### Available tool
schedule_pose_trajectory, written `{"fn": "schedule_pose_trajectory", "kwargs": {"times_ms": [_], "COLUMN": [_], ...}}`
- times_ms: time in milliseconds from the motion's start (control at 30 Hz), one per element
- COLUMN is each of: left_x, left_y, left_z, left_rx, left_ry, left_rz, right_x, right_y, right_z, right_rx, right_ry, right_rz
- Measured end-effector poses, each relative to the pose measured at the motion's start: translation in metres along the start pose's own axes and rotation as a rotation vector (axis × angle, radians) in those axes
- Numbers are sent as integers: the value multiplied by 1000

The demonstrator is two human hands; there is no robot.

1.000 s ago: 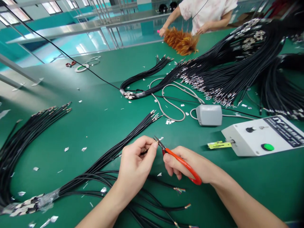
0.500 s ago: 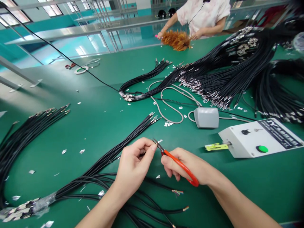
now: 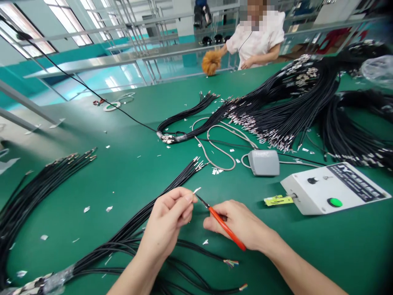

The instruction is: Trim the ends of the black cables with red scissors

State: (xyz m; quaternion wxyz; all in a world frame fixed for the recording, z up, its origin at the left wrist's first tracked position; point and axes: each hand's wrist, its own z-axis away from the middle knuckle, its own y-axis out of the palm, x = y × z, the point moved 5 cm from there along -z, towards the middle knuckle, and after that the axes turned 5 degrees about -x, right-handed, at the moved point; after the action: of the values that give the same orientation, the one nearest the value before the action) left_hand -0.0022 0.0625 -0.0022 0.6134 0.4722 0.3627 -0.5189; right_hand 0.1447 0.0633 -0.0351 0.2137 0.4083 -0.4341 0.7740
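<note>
My left hand (image 3: 166, 215) is closed, thumb and forefinger pinching the end of a black cable; its pale tip (image 3: 197, 190) pokes out above the fingertips. My right hand (image 3: 242, 225) is wrapped round orange-handled scissors (image 3: 226, 228), their dark pointed blades reaching toward the left fingertips just below that tip. Whether the blades touch the cable I cannot tell. Beneath the left hand runs a bundle of black cables (image 3: 135, 217), wrapped in clear plastic at lower left. Several loose cable ends with coloured wires (image 3: 231, 262) spread below my hands.
On the green table (image 3: 129, 180) lie foil scraps, a grey pedal (image 3: 264, 162) and a white control box (image 3: 333, 188) with a green button. Big piles of black cables (image 3: 285, 106) cover the right side. Across the table, a person (image 3: 260, 43) holds an orange duster (image 3: 211, 62).
The view has tilted up slightly. A pale tip now shows above my left fingertips, and the scissor blades sit lower against them. Across the table, the duster has shifted left.
</note>
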Motion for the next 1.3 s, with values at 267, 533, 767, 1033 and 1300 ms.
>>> {"fn": "schedule_pose_trajectory", "kwargs": {"times_ms": [267,533,767,1033,1300], "left_x": [-9,-6,-1,4,1], "left_y": [-2,21,28,31,35], "left_z": [7,22,29,31,34], "left_rx": [-47,133,265,355,398], "left_ry": [137,485,527,476,481], "left_rz": [-203,-717,-789,-867,-814], "right_x": [1,21,33,45,54], "right_y": [-19,-56,-55,-55,-50], "right_z": [0,21,29,33,37], "right_rx": [-69,-307,-114,-34,-15], "right_ry": [-107,-247,-259,-351,-467], "right_rz": [-322,-347,-83,208,336]}}
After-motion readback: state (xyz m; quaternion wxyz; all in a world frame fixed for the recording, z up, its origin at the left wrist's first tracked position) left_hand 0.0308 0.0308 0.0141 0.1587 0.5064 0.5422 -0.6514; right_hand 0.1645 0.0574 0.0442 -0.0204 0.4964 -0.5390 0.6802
